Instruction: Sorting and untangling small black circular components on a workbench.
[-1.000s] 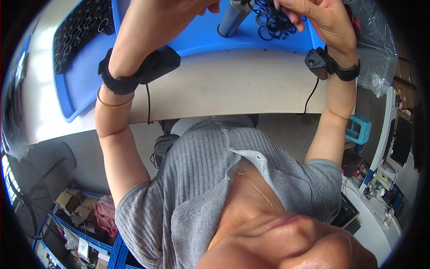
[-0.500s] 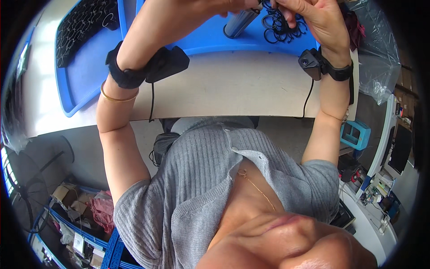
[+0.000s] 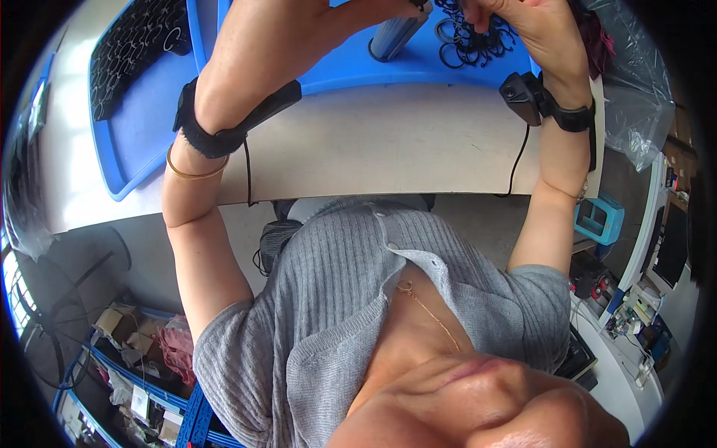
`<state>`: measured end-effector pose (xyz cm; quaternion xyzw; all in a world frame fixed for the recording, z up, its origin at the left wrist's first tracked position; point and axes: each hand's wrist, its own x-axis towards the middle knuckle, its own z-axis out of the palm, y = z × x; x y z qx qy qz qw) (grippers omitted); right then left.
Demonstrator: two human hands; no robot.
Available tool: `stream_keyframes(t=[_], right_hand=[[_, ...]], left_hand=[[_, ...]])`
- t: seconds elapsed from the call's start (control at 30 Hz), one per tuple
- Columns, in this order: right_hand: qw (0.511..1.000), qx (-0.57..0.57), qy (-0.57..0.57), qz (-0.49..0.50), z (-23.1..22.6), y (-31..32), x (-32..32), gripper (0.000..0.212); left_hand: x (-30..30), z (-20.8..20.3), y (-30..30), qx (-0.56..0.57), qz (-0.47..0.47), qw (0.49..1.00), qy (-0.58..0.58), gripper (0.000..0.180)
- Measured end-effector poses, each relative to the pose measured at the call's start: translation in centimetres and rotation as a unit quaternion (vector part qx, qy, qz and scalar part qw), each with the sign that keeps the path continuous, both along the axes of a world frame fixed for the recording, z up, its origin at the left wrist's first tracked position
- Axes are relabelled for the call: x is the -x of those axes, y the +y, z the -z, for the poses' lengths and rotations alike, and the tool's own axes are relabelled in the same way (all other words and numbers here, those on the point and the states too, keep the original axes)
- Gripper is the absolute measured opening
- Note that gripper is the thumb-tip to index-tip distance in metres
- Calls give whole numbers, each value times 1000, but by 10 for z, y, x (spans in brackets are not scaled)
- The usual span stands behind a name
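Blue plastic across the top of the frame: a tray (image 3: 418,72) with a grey-blue cylinder (image 3: 390,41) at upper centre, slanting in this view, and a tangled pile of black rings (image 3: 463,46) just to its right. Since half a second ago, a slight roll at the left wrist, with the left hand (image 3: 291,41) now turned and its thumb stretched toward the cylinder's top end; at the right hand (image 3: 549,41), only a small shift above the rings. Hardly any displacement of cylinder or pile, suggesting a readjustment of hold rather than a new stage of the work. On the left, thumb extended close to the dark part at the cylinder's upper end; on the right, thumb and fingers bent close together over the pile, nothing plainly visible between them. With fingertips cropped or hidden along the upper edge, cannot tell either grip as closed or loose. At upper left, on the white table (image 3: 373,142), a second blue tray (image 3: 142,145) with rows of black ring-shaped pieces (image 3: 138,56).
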<state>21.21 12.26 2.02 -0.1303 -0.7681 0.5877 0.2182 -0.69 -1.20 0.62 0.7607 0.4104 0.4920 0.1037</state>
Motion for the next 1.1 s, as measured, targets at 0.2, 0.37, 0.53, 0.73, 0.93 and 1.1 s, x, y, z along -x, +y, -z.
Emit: stream_keyframes(t=[0.2, 0.37, 0.53, 0.73, 0.93, 1.1], right_hand=[[995, -59, -68, 35, -7, -1, -7, 28], [983, -59, -167, 37, -13, -9, -4, 26], [987, -73, -140, 28, -10, -13, -3, 27], [980, -100, -171, 35, -3, -13, 2, 27], [982, -116, -149, 20, 1, -9, -4, 27], [984, -96, -147, 17, -1, -12, -3, 28]], left_hand=[[-2, 4, 2, 23, -12, 1000, 11, 46], [0, 10, 1, 46, -19, 999, 12, 49], [-1, 12, 1, 72, -19, 997, 14, 51], [0, 12, 0, 85, -27, 996, 14, 52], [-1, 7, -2, 81, -48, 994, 56, 53], [-2, 7, -2, 85, -52, 994, 56, 54]])
